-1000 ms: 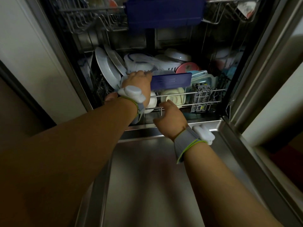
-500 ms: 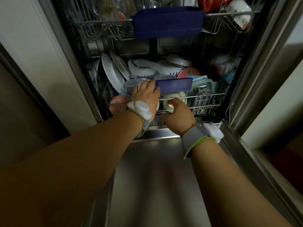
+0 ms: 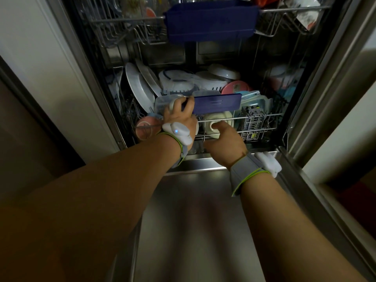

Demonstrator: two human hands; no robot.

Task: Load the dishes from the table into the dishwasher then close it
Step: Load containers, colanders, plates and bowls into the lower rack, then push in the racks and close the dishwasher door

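Note:
The dishwasher stands open with its steel door [image 3: 195, 220] lying flat in front of me. The lower rack [image 3: 262, 117] is packed with white plates [image 3: 138, 86], bowls, a pink plate [image 3: 236, 87] and a clear plastic container [image 3: 164, 100]. My left hand [image 3: 180, 117] reaches into the rack's front left and grips the left end of a flat blue lid [image 3: 217, 103], which lies across the dishes. My right hand [image 3: 225, 143] is closed on the rack's front wire rail, next to a cream cup [image 3: 213, 124].
The upper rack [image 3: 130, 19] hangs above with a dark blue handle panel [image 3: 211, 21] and cups. A grey cutlery basket [image 3: 254, 121] sits at the lower rack's front right. A pink cup [image 3: 146, 127] lies at the front left. White cabinet panels flank the opening.
The view has drawn back slightly. My left hand has slid lower and leftward along the blue lid, baring the clear container and the pink cup. My right hand stays on the rack rail.

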